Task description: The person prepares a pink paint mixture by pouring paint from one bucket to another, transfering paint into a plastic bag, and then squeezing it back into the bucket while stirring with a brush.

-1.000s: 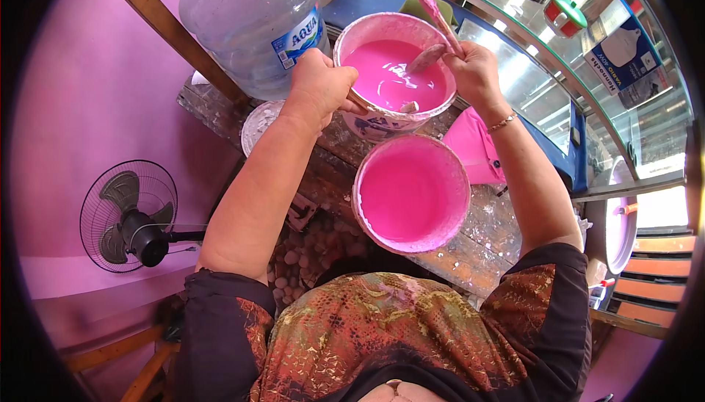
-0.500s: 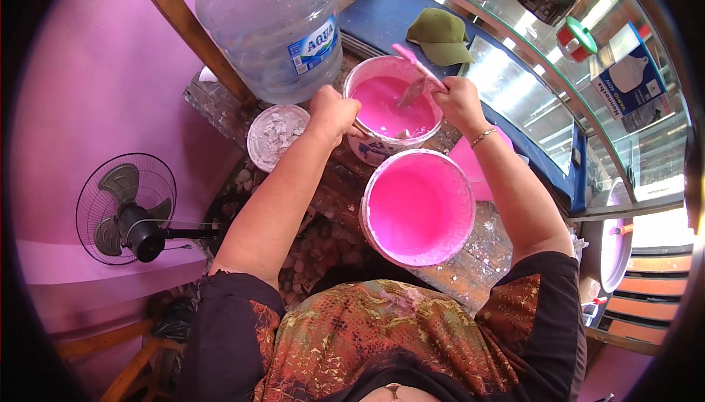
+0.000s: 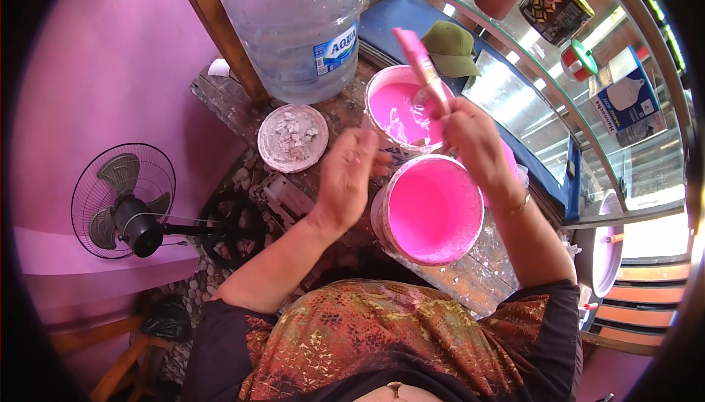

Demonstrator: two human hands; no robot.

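My right hand is closed round the handle of a paintbrush, its bristles pink and pointing up and away to the left. Below the brush stands a white bucket of glossy pink paint, its surface rippled and partly hidden by my hand. My left hand is open beside this bucket, fingers loosely apart and slightly blurred, apparently holding nothing. Closer to me is a second paint-smeared bucket with pink paint inside. A round white lid bearing dried flakes lies left of the far bucket.
A large clear water bottle stands behind the lid on the wooden table. An olive cap lies on a blue surface beside a glass cabinet. A black fan is at the left, near the pink wall.
My left hand has let go of the far bucket's rim and come back toward me. My right hand has moved nearer, turning the brush more upright. The view has shifted slightly.
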